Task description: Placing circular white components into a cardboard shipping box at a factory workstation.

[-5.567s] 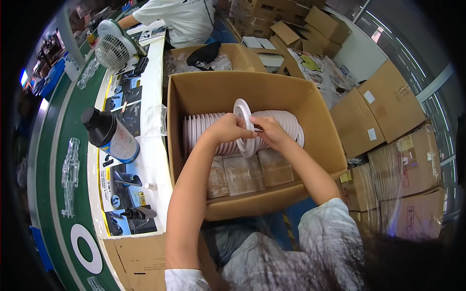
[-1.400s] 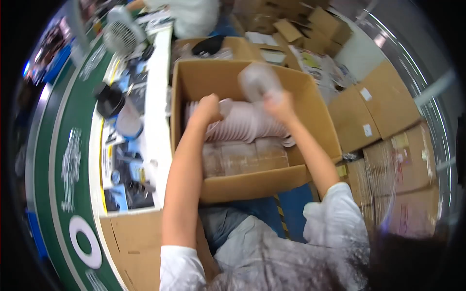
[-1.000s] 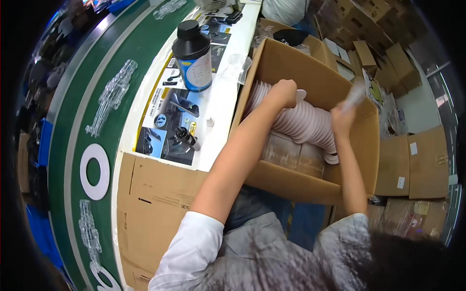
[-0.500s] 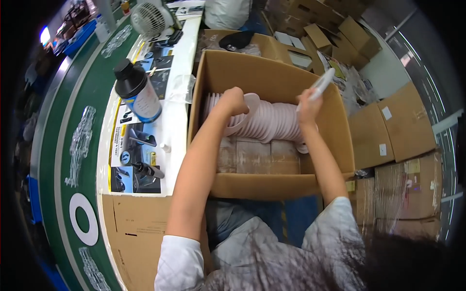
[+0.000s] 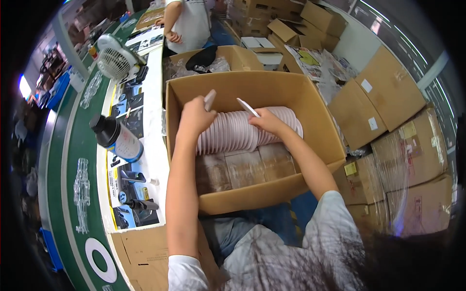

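Note:
A row of thin white rings (image 5: 228, 132), stacked on edge, lies inside an open cardboard box (image 5: 242, 83) in front of me. My left hand (image 5: 195, 117) is closed on a white ring (image 5: 209, 100), above the left end of the row. Toward the row's right part, my right hand (image 5: 268, 122) pinches another white ring (image 5: 247, 107), tilted and seen nearly edge-on. Under the row are brown, tape-covered packages (image 5: 233, 169). My fingers hide part of both held rings.
Left of the box, a worktable carries a black-capped bottle (image 5: 124, 140) and a small fan (image 5: 114, 63). Beyond it, a green conveyor (image 5: 95, 194) bears a flat white ring (image 5: 110, 271) and clear plastic pieces (image 5: 81, 191). Cartons (image 5: 412, 155) stand right; a co-worker (image 5: 191, 26) stands at the back.
My right hand has come left and down with its ring, over the stack. My left hand has lifted its ring from the stack's left end. The view has shifted, showing a co-worker.

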`<state>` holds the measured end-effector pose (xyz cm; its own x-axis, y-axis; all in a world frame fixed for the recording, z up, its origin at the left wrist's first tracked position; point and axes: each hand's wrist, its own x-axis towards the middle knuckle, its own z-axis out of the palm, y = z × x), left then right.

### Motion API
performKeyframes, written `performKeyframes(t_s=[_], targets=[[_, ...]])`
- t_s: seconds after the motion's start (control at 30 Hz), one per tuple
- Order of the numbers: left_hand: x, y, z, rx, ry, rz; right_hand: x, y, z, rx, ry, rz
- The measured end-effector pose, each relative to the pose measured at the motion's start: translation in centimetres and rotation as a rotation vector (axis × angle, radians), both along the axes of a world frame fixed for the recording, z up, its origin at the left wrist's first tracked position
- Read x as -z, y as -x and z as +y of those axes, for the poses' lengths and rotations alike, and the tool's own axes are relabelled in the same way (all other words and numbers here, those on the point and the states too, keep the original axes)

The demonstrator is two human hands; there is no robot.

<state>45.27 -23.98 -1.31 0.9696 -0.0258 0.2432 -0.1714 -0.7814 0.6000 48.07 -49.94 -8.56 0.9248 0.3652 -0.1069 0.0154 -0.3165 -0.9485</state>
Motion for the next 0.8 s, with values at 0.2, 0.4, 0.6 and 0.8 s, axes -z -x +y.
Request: performKeyframes(t_s=[0.2, 0.4, 0.6, 0.8], targets=[[-1.6, 1.0, -1.6, 0.109, 0.156, -0.395, 0.2, -0.5, 1.5, -0.137, -0.223, 0.184], [1.0, -0.1, -4.4, 0.166, 0.031, -0.081, 1.8, -0.2, 0.1, -0.134, -0.14, 0.395], [3.6, -0.6, -2.1, 0.294, -0.246, 0.169, 1.3, -0.6, 0.9, -0.146, -0.231, 0.496], [0.8, -0.4, -2.4, 0.219, -0.004, -0.099, 1.7, -1.6, 0.6, -0.187, -0.077, 0.329]])
